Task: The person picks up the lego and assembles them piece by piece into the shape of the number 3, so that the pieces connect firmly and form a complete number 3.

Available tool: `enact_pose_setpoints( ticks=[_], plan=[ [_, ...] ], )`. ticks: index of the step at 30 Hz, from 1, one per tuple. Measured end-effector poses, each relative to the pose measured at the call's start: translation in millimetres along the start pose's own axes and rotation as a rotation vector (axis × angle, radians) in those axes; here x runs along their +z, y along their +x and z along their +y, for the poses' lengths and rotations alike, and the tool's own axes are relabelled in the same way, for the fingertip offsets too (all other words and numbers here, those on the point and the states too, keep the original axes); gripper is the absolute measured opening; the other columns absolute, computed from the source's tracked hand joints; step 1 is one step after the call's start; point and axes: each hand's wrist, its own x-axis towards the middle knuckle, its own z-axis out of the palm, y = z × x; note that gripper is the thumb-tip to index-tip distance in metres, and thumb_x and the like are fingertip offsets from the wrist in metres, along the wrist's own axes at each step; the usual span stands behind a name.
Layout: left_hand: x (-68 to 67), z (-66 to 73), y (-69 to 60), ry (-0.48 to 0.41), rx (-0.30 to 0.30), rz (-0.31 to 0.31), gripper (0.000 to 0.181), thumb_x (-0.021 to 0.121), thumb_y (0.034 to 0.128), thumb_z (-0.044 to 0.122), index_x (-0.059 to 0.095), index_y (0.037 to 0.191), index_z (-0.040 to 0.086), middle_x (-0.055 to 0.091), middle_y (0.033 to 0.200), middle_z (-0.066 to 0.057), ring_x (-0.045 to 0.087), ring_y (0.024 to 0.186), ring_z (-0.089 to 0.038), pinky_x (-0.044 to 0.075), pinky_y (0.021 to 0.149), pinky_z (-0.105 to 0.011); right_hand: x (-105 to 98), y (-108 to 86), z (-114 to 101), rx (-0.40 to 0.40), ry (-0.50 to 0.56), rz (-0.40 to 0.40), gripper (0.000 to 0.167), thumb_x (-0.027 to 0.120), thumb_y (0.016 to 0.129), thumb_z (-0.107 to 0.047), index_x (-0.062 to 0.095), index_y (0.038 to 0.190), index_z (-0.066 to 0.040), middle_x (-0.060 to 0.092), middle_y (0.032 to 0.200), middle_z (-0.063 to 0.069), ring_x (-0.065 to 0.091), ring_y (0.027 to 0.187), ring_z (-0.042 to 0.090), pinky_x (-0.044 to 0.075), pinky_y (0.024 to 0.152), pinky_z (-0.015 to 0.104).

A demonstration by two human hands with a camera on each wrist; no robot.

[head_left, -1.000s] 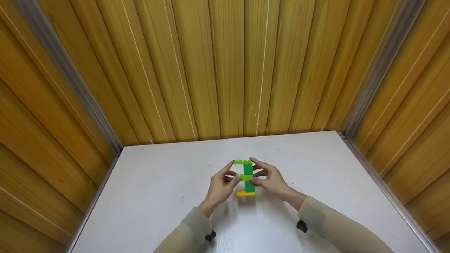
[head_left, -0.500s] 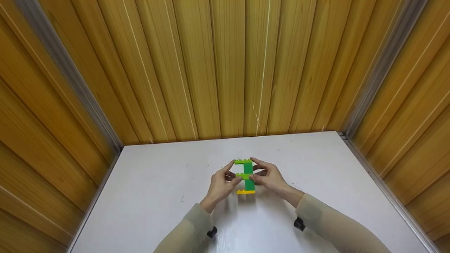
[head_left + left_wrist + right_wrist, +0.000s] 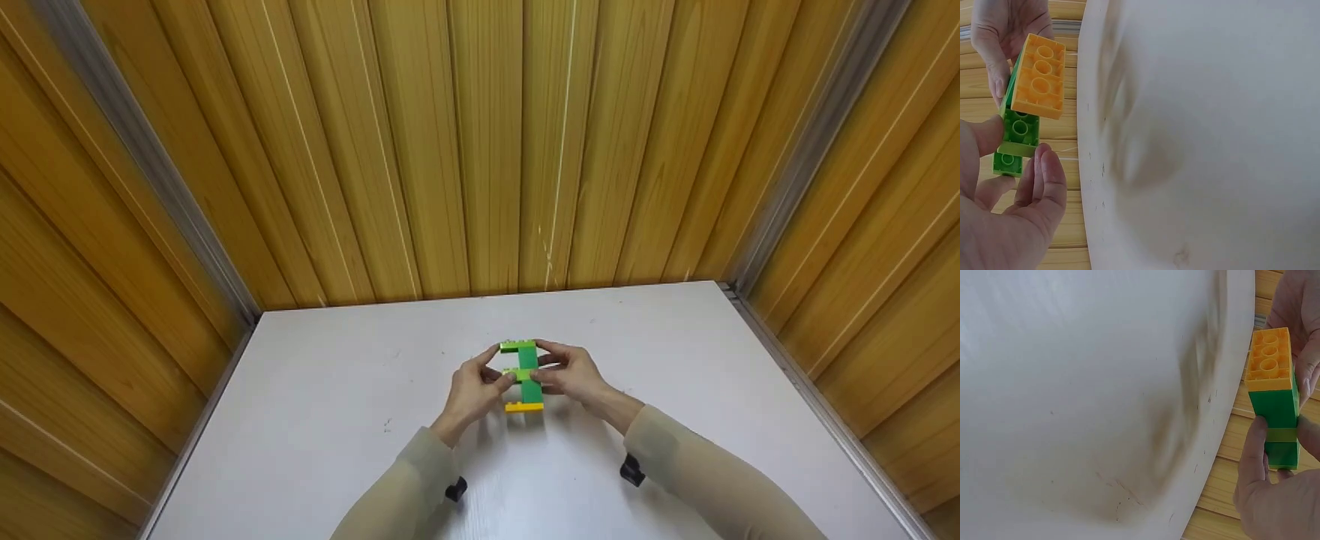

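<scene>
Both hands hold one stack of toy building blocks above the white table. It has a lime block (image 3: 517,345) on top, green blocks (image 3: 532,392) at the right side, another lime block in the middle and a yellow block (image 3: 523,407) at the bottom. My left hand (image 3: 471,394) pinches the middle lime block's free end with thumb and fingers, its index fingertip at the top block's left end. From the right, my right hand (image 3: 581,379) grips the stack around its middle. The hollow underside of the yellow block (image 3: 1041,76) shows in the left wrist view.
The white table (image 3: 322,450) stretches out beneath the hands, with small dark marks on it. Wood-look panel walls (image 3: 495,150) rise behind and at both sides, with grey metal strips (image 3: 817,142) at the corners.
The stack has tilted slightly, its yellow bottom end rising a little in the head view. My right forearm has shifted slightly left and up. Both hands keep their hold.
</scene>
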Motion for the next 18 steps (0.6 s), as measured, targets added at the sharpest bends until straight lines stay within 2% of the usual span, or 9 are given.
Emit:
enact_pose_setpoints(
  ticks=[8, 13, 18],
  plan=[
    [5.1, -2.2, 6.5, 0.009, -0.055, 0.003, 0.072, 0.083, 0.1027, 0.026, 0.054, 0.167, 0.015, 0.080, 0.117, -0.013, 0.074, 0.102, -0.019, 0.064, 0.084, -0.033, 3.6, 4.6, 3.4, 0.023, -0.012, 0.030, 0.074, 0.081, 0.098, 0.001, 0.055, 0.166, -0.010, 0.066, 0.140, 0.024, 0.077, 0.109, 0.023, 0.071, 0.092, 0.044],
    [6.9, -2.6, 8.6, 0.003, -0.101, -0.005, 0.072, 0.084, 0.1020, 0.025, 0.055, 0.166, 0.012, 0.082, 0.114, -0.011, 0.073, 0.094, -0.016, 0.064, 0.081, -0.032, 4.7, 7.3, 5.5, 0.055, -0.041, 0.035, 0.072, 0.080, 0.098, 0.002, 0.056, 0.165, -0.011, 0.068, 0.140, 0.024, 0.077, 0.109, 0.024, 0.071, 0.093, 0.043],
    [9.8, -3.9, 10.9, -0.006, -0.153, -0.002, 0.070, 0.084, 0.1011, 0.021, 0.056, 0.165, 0.011, 0.082, 0.108, -0.009, 0.074, 0.082, -0.016, 0.064, 0.072, -0.029, 5.6, 9.5, 9.8, 0.073, -0.067, 0.037, 0.070, 0.080, 0.099, 0.001, 0.057, 0.165, -0.010, 0.071, 0.140, 0.025, 0.079, 0.110, 0.024, 0.071, 0.094, 0.043]
  ],
)
